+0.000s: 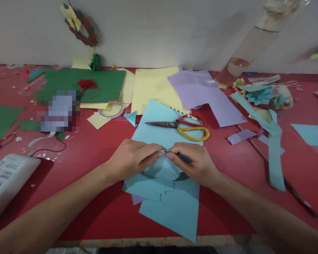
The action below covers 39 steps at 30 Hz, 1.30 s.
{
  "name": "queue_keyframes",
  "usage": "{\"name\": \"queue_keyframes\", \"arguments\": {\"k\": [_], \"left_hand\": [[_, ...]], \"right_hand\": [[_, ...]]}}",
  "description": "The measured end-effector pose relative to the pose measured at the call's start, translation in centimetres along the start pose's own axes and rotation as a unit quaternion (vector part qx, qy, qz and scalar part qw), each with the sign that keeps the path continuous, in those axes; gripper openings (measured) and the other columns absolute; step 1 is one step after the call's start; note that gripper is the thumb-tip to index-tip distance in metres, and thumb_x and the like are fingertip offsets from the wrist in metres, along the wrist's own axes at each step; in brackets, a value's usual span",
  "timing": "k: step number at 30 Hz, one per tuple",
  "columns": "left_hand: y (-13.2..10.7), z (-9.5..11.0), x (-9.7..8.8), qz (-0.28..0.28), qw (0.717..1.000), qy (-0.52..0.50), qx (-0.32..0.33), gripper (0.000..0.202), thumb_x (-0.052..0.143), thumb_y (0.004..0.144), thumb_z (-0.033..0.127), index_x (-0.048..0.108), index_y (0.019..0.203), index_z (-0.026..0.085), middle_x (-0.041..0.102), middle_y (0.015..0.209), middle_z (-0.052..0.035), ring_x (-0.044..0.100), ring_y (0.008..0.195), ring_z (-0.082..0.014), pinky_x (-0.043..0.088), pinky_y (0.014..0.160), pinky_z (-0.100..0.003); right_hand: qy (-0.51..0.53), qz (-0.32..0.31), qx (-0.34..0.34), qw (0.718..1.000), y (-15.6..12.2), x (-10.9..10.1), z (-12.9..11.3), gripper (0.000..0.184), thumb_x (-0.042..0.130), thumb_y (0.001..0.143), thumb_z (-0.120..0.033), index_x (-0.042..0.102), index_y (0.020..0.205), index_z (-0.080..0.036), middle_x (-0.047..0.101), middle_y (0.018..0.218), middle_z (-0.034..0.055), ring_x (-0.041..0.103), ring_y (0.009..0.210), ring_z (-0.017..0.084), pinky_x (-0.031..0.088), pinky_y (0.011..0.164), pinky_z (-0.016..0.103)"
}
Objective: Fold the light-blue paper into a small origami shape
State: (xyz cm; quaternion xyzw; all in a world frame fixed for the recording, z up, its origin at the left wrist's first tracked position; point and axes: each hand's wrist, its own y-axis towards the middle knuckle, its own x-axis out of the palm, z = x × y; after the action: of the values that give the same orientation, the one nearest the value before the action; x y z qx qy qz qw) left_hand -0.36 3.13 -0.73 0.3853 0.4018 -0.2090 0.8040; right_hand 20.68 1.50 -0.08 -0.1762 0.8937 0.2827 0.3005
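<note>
Your left hand [135, 158] pinches light-blue paper [163, 167]; your right hand [194, 160], just beside, grips a dark slim tool [184, 157]. Scissors [176, 124] lie beyond.

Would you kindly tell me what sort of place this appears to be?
Probably a papercraft table: scissors lie on blue paper, a roll of tape lies nearby, and a small wreath hangs against the wall.

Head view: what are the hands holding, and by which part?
Right hand: a slim dark tool, pinched near its thin end. Left hand: a small pale piece, probably paper; which part is pinched can't be told.
</note>
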Motion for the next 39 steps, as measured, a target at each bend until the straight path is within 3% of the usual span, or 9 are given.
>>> {"name": "queue_keyframes", "arguments": {"k": [9, 39], "left_hand": [[-0.05, 0.06, -0.10, -0.009, 1.000, -0.015, -0.010, 0.026, 0.042, 0.099, 0.032, 0.065, 0.099, 0.018, 0.067, 0.065, 0.0017, 0.061, 0.055, -0.0085, 0.041, 0.052, -0.018], [0.00, -0.01, -0.07, 0.000, 1.000, 0.005, -0.004, 0.025, 0.044, 0.098, 0.030, 0.066, 0.095, 0.018, 0.066, 0.062, 0.0029, 0.060, 0.053, -0.0076, 0.040, 0.051, -0.018]], "right_hand": [[0.018, 0.006, 0.027, 0.999, -0.02, -0.34, -0.28, 0.020, 0.052, 0.093, -0.023, 0.061, 0.076, -0.018, 0.064, 0.066, -0.0021, 0.056, 0.058, 0.008, 0.041, 0.055, 0.019], [-0.009, 0.003, 0.023, 1.000, -0.06, -0.11, -0.14, 0.024, 0.050, 0.094, -0.026, 0.059, 0.074, -0.018, 0.060, 0.062, -0.0023, 0.051, 0.054, 0.008, 0.037, 0.052, 0.020]]}}
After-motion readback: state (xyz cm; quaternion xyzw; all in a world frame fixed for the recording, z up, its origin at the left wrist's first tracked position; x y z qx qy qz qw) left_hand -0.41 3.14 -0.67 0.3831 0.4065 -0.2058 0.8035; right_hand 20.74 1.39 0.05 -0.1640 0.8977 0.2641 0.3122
